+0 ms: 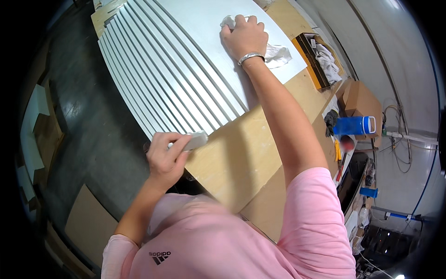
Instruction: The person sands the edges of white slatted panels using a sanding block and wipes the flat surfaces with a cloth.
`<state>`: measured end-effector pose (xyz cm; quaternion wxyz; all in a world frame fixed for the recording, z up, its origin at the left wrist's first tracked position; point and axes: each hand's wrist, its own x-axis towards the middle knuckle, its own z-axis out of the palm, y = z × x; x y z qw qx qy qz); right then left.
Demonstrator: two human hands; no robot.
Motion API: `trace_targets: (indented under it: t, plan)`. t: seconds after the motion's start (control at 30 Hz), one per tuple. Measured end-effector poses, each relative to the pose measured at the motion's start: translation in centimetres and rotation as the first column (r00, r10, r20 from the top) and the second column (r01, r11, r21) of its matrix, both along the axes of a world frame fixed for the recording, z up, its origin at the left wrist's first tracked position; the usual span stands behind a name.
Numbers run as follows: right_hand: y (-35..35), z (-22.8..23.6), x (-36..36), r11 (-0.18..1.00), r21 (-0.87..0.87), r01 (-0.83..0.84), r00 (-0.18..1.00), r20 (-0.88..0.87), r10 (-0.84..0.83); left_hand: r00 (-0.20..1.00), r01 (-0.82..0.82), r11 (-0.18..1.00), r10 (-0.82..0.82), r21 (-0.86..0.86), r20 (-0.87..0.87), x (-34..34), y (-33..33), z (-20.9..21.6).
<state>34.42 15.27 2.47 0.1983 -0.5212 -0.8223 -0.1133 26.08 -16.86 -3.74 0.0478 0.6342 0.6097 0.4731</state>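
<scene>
A white panel (197, 28) with long raised parallel slats (179, 79) along its left part lies on a plywood worktable (232, 158). My right hand (246, 36) is closed on a crumpled white cloth (278, 56) and presses it on the panel's smooth part; cloth shows at the fingertips and beyond the wrist. Beside the panel's near left corner, my left hand (166, 156) grips a flat, pale grey-white, scraper-like piece (197, 139) between thumb and fingers. Its exact kind is unclear, and the fingers hide one end.
At the right edge of the table stands an open box (318, 60) of white cloths. Farther right are a cardboard box (360, 100), a blue bottle (350, 125), a dark glove (331, 122) and a yellow-handled tool (337, 149). Boards (90, 218) lean at the lower left.
</scene>
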Motion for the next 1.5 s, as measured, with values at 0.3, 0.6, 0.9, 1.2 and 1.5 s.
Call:
trace_targets:
  t: [0.3,0.6,0.9,1.2,1.5]
  plan:
    - [0.0,-0.2,0.2,1.000,0.011,-0.015,0.999,-0.029,0.015,0.995,0.094,0.995,-0.092,0.040,-0.043,1.2,2.8,1.1]
    - [-0.1,0.1,0.1,1.000,-0.006,-0.007,0.999,-0.036,0.007,0.996,0.093,0.995,-0.093,-0.035,-0.004,1.4,1.8,1.1]
    - [-0.2,0.2,0.2,1.000,-0.016,-0.011,0.999,-0.040,0.010,0.988,0.120,0.989,-0.112,-0.081,0.104,0.5,2.3,1.8]
    - [-0.1,0.4,0.1,0.998,-0.056,-0.028,1.000,-0.015,0.027,0.981,0.064,0.998,-0.058,-0.029,0.183,0.5,2.5,0.7]
    - [2.6,0.3,4.0,0.916,-0.207,-0.344,0.938,-0.051,0.342,0.985,0.168,0.985,-0.169,0.036,0.036,0.9,4.6,3.4]
